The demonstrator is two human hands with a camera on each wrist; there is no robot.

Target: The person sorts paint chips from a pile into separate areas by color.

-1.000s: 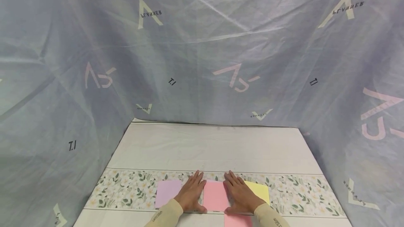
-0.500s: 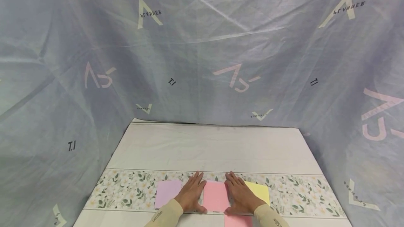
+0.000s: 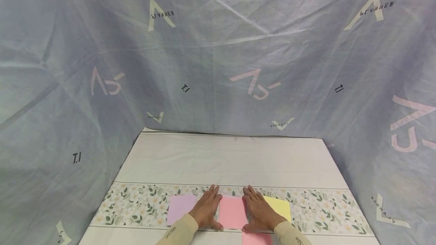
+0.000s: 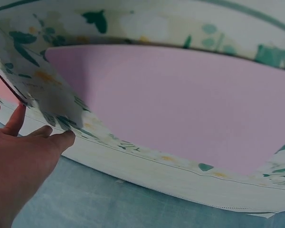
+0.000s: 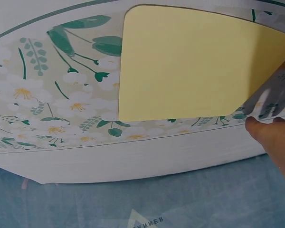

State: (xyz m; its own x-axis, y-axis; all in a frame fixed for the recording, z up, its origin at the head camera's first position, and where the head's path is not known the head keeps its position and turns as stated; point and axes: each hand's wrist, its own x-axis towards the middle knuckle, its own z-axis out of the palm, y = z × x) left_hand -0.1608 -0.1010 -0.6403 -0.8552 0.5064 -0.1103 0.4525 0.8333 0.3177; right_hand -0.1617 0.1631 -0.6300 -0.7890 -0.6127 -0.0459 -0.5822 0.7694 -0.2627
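Note:
A pink square of paper (image 3: 232,213) lies between my two hands on the flowered band of the cloth, a thin lilac strip showing along its far edge. My left hand (image 3: 206,210) rests along its left side, fingers extended and fingertips right at the edge. On the opposite side, my right hand (image 3: 260,211) lies with its fingers stretched forward beside the paper. A lilac square (image 4: 180,104) sits left of my left hand. Partly covered by my right hand in the head view is a yellow square (image 5: 194,66). Below its wrist lies a second pink square (image 3: 257,238), cut off by the frame.
A white cloth (image 3: 231,158) with a floral band (image 3: 327,209) covers the table. Grey-blue printed sheeting (image 3: 211,56) rises behind it and on both sides.
Both hands stay almost still around the pink square. The lilac strip at its far edge looks narrower than a second ago. The other squares have not moved.

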